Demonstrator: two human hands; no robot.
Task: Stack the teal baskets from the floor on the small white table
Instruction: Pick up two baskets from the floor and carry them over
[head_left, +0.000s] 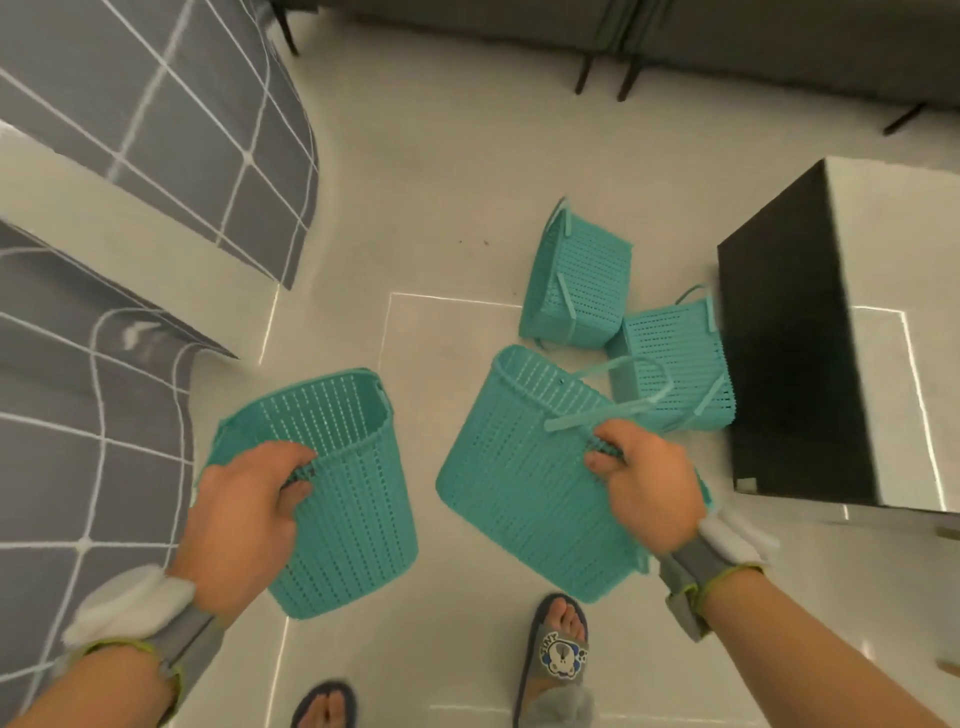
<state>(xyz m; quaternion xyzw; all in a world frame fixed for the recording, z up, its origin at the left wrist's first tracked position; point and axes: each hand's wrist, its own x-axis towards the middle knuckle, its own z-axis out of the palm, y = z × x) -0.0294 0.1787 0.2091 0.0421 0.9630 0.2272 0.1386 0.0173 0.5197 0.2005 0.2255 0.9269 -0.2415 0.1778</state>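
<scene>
The left hand (244, 525) is gripping the near rim of a teal perforated plastic basket (343, 493), fingers curled over the edge and thumb pressing outside, so the basket is hanging above the floor with its open mouth facing up and away. The right hand (647, 491) is clamping the rim of a second teal perforated plastic basket (524, 483) in the same way; this one is tilting, its thin teal strap handle (623, 397) sticking out just past the knuckles. Both wrists are wearing grey straps with white padding.

Beyond the right hand, two more baskets are lying on the pale glossy tiled floor (441, 208): a tipped-over teal basket (576, 275) resting on its side, and a second fallen teal basket (675, 364) touching it and leaning just beside the dark side of the small white-topped table (893, 249) (nothing teal is sitting on its top yet).

Below, the person's feet are showing in dark slippers; the right slipper (558, 652) is carrying a cartoon bear patch with small lettering that seems to read "TINY", though it is blurred. At the left, a grey bedspread with white grid lines (130, 119) is draping down. A grey sofa on black legs (727, 36) is running along the far edge.
</scene>
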